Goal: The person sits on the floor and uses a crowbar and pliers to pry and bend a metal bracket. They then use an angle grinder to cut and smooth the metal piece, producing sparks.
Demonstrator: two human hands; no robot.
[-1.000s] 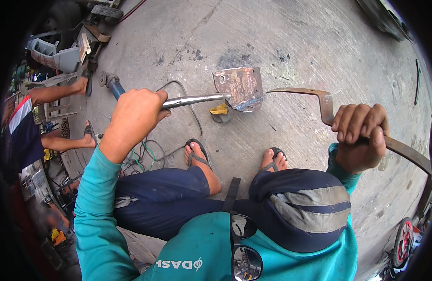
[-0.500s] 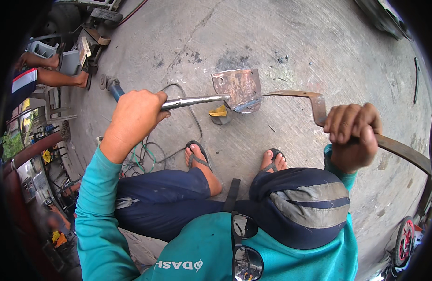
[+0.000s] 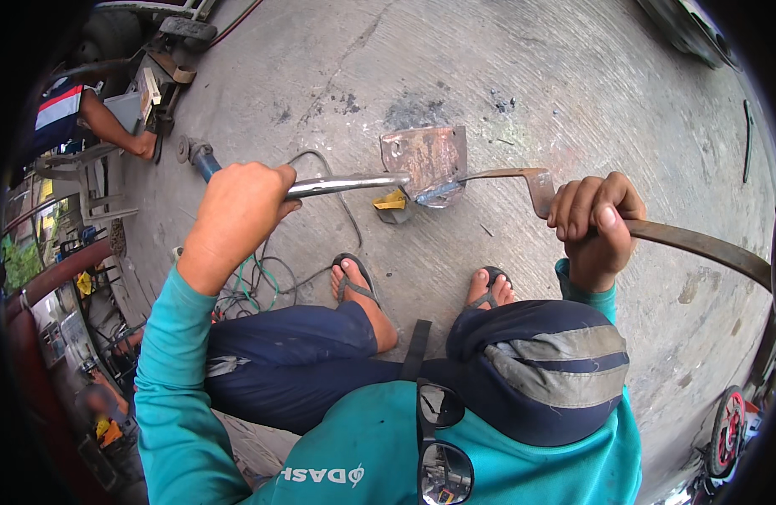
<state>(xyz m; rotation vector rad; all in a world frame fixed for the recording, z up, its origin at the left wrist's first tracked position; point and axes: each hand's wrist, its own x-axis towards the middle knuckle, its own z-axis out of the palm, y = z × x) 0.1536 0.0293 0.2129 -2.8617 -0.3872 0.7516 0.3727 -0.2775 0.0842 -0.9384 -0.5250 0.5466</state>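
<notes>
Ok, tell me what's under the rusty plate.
Concrete floor shows around the plate, with a yellow and grey object at its lower left; whatever lies beneath is covered.

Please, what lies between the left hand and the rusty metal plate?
In the head view, a shiny metal bar, held by the left hand, spans the stretch to the rusty metal plate; whether its tip touches is unclear.

Workshop: angle grinder [image 3: 206,162], rusty plate [image 3: 430,156] (concrete floor [image 3: 590,93]).
</notes>
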